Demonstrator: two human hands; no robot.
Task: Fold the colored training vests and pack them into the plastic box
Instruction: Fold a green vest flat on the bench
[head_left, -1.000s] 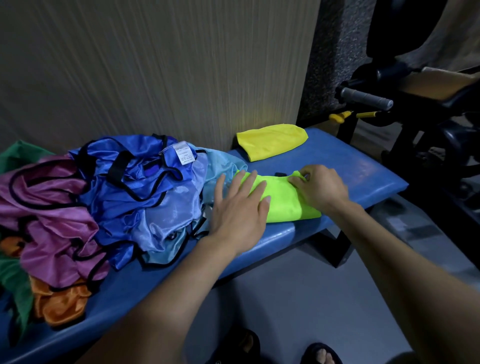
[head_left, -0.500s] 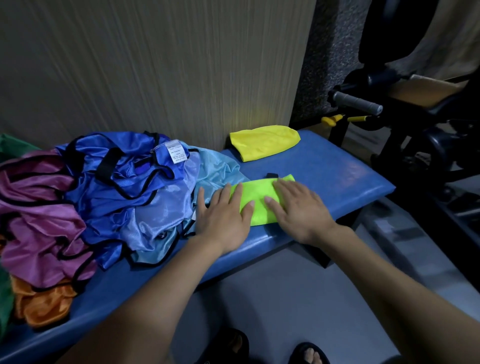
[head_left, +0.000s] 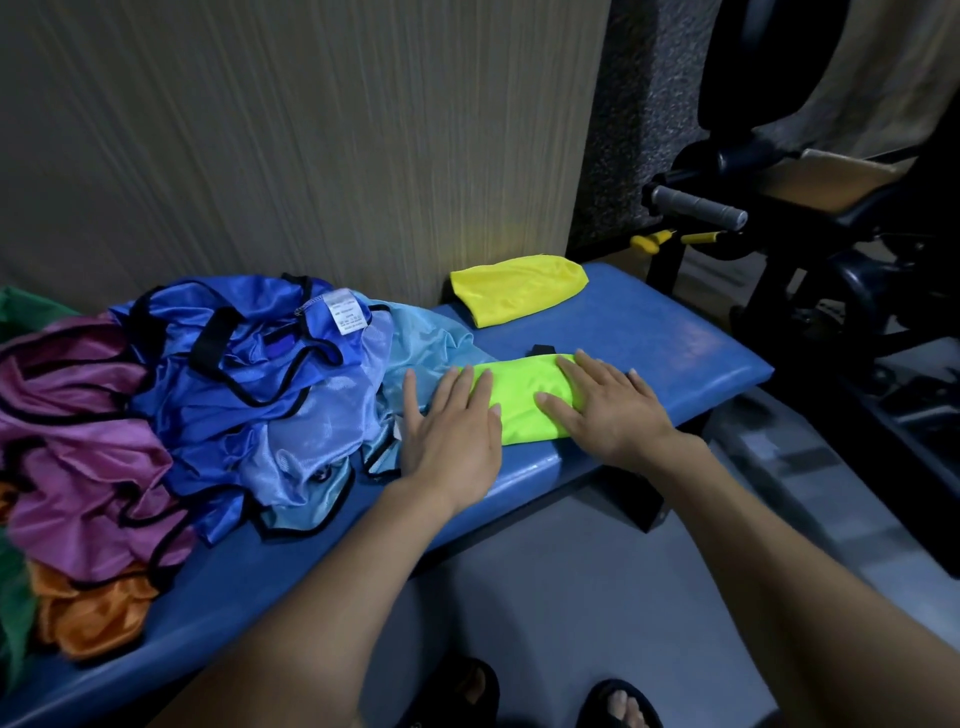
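**Both palms flat on the folded lime vest at the bench's front edge**

Nearest, two sandalled feet (head_left: 535, 699) stand on grey floor just before the blue bench (head_left: 670, 332). The left hand (head_left: 449, 428) lies with straight, slightly spread fingers, pressing the left end of the folded lime-green vest (head_left: 519, 397); the right hand (head_left: 605, 408) presses its right end, fingers straight and flat. Neither hand pinches the cloth. The vest sits close to the bench's front edge, a black strap end showing at its far side. To its right the padded surface runs bare to the rounded end of the bench. To the left, touching the vest, spreads the loose pile of vests (head_left: 208, 405): light blue, royal blue, purple, orange, green. Farther back, against the wall, lies a folded yellow vest (head_left: 519, 296), apart from the lime one. Dark gym equipment (head_left: 810, 249) stands beyond the bench end.
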